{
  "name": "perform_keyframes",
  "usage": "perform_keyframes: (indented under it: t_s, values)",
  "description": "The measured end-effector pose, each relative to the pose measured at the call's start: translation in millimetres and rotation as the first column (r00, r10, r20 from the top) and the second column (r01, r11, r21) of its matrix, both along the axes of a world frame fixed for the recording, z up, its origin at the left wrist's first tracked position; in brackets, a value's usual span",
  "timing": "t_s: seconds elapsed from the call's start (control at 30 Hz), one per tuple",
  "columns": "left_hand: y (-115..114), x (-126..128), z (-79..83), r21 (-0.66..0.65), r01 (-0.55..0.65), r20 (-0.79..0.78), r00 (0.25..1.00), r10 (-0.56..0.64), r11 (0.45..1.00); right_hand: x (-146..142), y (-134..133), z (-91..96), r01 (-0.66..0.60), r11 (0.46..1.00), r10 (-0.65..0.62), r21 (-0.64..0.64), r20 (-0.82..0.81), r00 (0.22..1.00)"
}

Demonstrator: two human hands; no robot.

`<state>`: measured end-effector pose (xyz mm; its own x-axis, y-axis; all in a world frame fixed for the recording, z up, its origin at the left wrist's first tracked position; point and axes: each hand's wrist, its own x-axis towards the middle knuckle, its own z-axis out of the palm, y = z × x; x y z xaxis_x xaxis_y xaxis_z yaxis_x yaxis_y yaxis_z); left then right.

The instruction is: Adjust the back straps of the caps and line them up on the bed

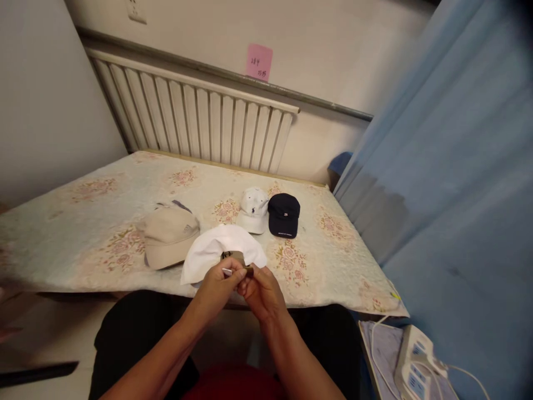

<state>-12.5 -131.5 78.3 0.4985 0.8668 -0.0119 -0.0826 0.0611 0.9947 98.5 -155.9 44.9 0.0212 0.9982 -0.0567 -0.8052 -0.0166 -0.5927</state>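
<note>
At the left, the beige cap (169,236) lies on the floral bed cover (333,272), its brim toward you. Just to its right, the white hat (216,244) lies at the near edge of the cover, directly ahead of your hands. Your left hand (220,280) has its thumb and index finger brought together, clamped on the olive strap (249,271); a thin white piece (227,271) projects beside the thumb. The strap is in front of the white hat; its attachment appears hidden by your fingers. Your right hand (263,290) pinches the same strap, thumb on top, remaining fingers curled beneath, close against the left fingertips. Beyond the hat, the small white cap (253,208) sits beside the navy cap (283,214), brims toward you.
</note>
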Motion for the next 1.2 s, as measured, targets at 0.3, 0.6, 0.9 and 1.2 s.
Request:
perform_keyframes:
  t_s: [0.3, 0.6, 0.9, 1.2]
  values:
    - [-2, -11, 3.3, 0.131, 0.088, -0.166, 0.984, -0.066, 0.987, 5, -1, -1.9, -0.029, 0.998, 0.023, -0.052, -0.117, 0.993]
    - [3, -22, -2.6, 0.075, 0.106, -0.269, 0.960, -0.082, 0.992, 10, -1, 5.0, -0.100, 0.994, 0.095, -0.036, -0.120, 0.988]
    - [1, -22, 5.9, 0.257, 0.152, -0.474, 0.880, -0.013, 0.954, 11, 0, 7.2, -0.111, 0.991, 0.101, -0.069, -0.129, 0.986]
    - [2, -22, 6.3, 0.230, 0.153, -0.506, 0.862, -0.016, 0.961, 11, -2, 9.7, -0.106, 0.990, 0.094, -0.088, -0.132, 0.987]
